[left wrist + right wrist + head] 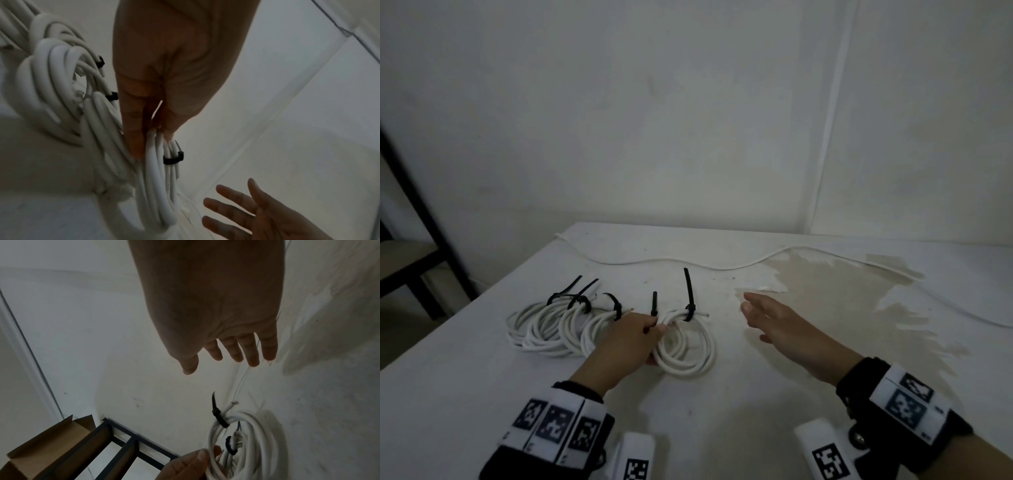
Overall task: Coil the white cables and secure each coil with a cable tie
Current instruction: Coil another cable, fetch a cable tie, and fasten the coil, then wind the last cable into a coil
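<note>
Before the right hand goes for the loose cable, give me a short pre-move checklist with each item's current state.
1. Rightmost coil tied: ok, a black cable tie wraps it.
2. Left hand controls that coil: ok, its fingers pinch the strands.
3. Right hand free: ok, open and holding nothing.
4. Loose cable available: ok, it lies uncoiled across the far side of the table.
5. Spare cable tie ready: cannot tell, none seen loose.
6. Tie tails trimmed: not ok, tails stick up from the other coils too.
</note>
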Demonstrator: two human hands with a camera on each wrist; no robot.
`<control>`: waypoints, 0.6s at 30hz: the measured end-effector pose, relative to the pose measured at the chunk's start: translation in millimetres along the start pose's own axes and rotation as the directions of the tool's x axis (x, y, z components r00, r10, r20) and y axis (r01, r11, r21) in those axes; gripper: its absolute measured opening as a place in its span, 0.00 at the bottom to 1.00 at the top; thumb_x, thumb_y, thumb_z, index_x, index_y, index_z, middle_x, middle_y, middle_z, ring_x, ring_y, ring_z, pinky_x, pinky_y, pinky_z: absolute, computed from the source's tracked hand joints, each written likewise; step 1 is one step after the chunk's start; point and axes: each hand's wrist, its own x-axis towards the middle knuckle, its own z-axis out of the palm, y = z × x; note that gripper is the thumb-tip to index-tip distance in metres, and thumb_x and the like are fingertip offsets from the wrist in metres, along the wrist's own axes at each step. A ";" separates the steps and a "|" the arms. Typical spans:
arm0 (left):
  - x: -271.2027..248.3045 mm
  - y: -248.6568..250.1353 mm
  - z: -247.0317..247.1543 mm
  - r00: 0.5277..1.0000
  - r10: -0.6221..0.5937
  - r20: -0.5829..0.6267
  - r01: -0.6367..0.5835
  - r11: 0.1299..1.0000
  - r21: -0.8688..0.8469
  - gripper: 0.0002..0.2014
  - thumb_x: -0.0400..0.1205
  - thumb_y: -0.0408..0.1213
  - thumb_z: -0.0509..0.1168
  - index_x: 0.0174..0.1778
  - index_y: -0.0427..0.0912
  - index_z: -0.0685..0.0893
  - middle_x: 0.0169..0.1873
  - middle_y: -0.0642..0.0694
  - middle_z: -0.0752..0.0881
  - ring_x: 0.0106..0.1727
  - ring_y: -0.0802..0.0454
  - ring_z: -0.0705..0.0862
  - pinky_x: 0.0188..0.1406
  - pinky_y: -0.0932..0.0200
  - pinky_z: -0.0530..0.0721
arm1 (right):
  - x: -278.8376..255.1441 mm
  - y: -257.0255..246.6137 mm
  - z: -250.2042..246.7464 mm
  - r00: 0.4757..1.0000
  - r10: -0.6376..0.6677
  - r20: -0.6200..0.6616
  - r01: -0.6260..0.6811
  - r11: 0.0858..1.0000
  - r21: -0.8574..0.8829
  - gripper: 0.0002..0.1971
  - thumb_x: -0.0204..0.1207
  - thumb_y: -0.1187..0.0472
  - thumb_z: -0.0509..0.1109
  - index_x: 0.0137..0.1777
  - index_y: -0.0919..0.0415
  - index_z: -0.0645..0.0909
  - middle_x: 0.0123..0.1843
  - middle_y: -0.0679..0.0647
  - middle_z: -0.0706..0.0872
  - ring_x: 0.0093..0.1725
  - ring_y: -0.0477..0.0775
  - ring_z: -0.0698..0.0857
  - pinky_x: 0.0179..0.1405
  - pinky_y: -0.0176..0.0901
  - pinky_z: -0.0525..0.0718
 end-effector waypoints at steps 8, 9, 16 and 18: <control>13.5 -8.7 6.6 0.997 0.048 -0.053 -0.028 0.947 0.320 0.22 0.83 0.38 0.61 0.21 0.41 0.67 0.18 0.47 0.71 0.18 0.59 0.73 0.19 0.72 0.69 | 9.7 9.3 -8.9 1.000 0.027 -0.014 -0.028 0.995 -0.101 0.26 0.80 0.43 0.57 0.76 0.50 0.65 0.76 0.48 0.70 0.72 0.48 0.72 0.72 0.46 0.70; 13.8 -8.8 6.5 0.996 0.069 -0.051 -0.045 0.928 0.369 0.22 0.83 0.39 0.62 0.22 0.40 0.68 0.19 0.46 0.71 0.20 0.56 0.72 0.22 0.69 0.67 | 10.8 9.9 -10.5 1.000 0.027 -0.015 -0.029 0.992 -0.120 0.25 0.80 0.44 0.57 0.76 0.51 0.66 0.76 0.48 0.70 0.72 0.48 0.71 0.70 0.43 0.69; 16.7 10.5 -12.9 0.987 0.076 -0.139 -0.014 0.916 0.402 0.15 0.83 0.41 0.61 0.42 0.33 0.86 0.34 0.42 0.83 0.38 0.46 0.82 0.39 0.57 0.76 | 28.6 21.0 -24.8 0.997 0.065 -0.038 -0.071 0.976 -0.207 0.27 0.81 0.47 0.60 0.77 0.56 0.64 0.79 0.51 0.67 0.76 0.51 0.68 0.69 0.40 0.64; 20.8 18.8 -25.6 0.977 0.102 -0.189 -0.020 0.918 0.395 0.14 0.83 0.41 0.61 0.48 0.33 0.86 0.39 0.40 0.86 0.42 0.43 0.85 0.45 0.56 0.79 | 36.2 23.5 -29.4 0.997 0.063 -0.047 -0.072 0.969 -0.235 0.28 0.80 0.47 0.61 0.77 0.57 0.64 0.79 0.53 0.66 0.76 0.53 0.68 0.70 0.42 0.65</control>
